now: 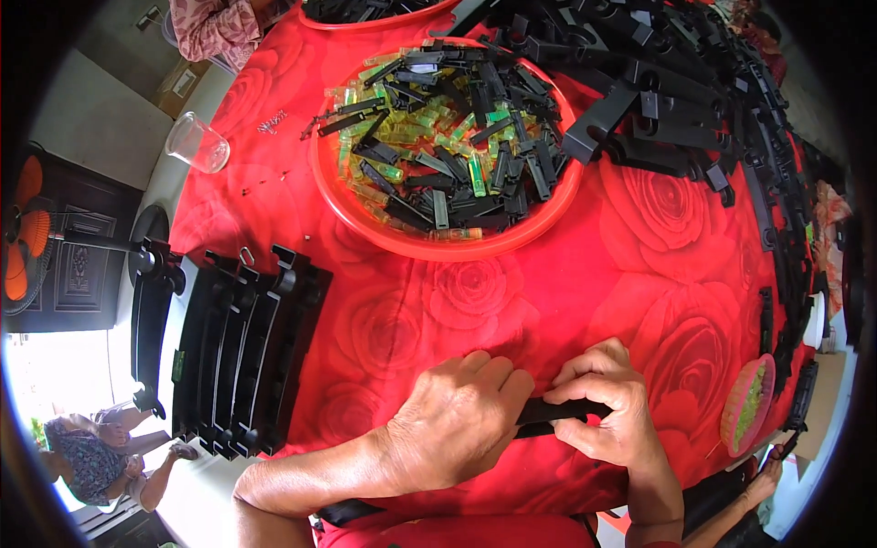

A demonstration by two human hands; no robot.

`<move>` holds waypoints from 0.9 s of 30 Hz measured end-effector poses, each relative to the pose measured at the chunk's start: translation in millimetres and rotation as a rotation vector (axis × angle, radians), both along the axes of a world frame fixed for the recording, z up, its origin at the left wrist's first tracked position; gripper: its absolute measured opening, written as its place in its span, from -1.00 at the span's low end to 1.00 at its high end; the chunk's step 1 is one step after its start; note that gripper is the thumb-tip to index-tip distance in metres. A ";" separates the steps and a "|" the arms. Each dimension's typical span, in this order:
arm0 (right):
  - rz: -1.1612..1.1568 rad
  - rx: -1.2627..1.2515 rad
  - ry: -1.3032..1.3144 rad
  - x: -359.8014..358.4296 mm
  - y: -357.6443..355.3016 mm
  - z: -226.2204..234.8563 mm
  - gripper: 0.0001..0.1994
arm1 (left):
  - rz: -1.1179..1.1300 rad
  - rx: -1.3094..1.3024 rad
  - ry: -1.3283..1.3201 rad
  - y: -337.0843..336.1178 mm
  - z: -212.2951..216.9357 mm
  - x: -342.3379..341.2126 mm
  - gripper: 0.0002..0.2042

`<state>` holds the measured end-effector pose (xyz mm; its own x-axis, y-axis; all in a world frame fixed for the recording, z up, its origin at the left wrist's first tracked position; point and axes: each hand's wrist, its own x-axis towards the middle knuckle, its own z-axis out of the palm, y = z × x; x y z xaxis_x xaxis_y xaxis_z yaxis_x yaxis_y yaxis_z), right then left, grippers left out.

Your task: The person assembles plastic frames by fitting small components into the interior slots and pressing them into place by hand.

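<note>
My left hand (461, 420) and my right hand (607, 402) meet over the red rose-patterned tablecloth (585, 274), both closed on one long black plastic part (548, 413) held flat between them. Most of that part is hidden under my fingers. Straight ahead sits a round red basin (361, 205) filled with several small black clips and clear green-yellow pieces (411, 123).
A stack of long black parts (242, 352) lies at the table's left edge. A big heap of black parts (694, 91) covers the far right. A clear plastic cup (196, 142) stands far left. A small pink basket (749, 406) sits right. A person in pink (219, 27) sits beyond.
</note>
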<state>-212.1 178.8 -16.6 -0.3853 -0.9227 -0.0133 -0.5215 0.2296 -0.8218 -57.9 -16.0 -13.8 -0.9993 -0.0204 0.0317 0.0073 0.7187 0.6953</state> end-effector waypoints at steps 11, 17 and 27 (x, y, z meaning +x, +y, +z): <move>0.049 -0.284 -0.051 -18.2 3.5 -11.0 -0.43 | 0.187 0.134 -0.137 4.6 9.7 8.6 -0.75; 0.057 -0.263 0.001 -12.6 4.8 -17.3 -0.53 | 0.332 0.181 -0.154 21.9 13.6 24.2 -0.77; 0.076 -0.192 0.273 -5.5 3.0 -19.6 -0.55 | -0.134 -0.328 0.157 7.4 19.8 14.1 -0.58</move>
<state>-217.6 181.8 -36.2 -0.2810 -0.9244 0.2579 -0.7381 0.0364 -0.6737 -43.8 -8.6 6.0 -0.9749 0.1462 0.1677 0.2041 0.8880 0.4121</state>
